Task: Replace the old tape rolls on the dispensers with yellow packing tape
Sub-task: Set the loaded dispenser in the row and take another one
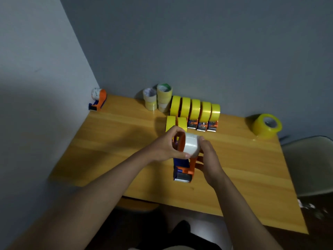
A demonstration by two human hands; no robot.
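Note:
An orange and blue tape dispenser (pixel 183 169) stands at the middle of the wooden table (pixel 117 147), carrying a whitish old tape roll (pixel 191 147). My left hand (pixel 166 147) grips the dispenser's orange wheel side, thumb under the roll. My right hand (pixel 209 157) holds the roll's right side and the dispenser frame. Behind them several dispensers with yellow tape rolls (pixel 195 109) stand in rows. A lone yellow roll (pixel 266 126) lies at the far right. Another dispenser with an old whitish roll (pixel 98 99) sits at the far left corner.
Two stacks of pale used tape rolls (pixel 158 99) stand against the grey wall at the back. A grey chair (pixel 310 165) is beside the table's right edge. The table's front edge runs close to my body.

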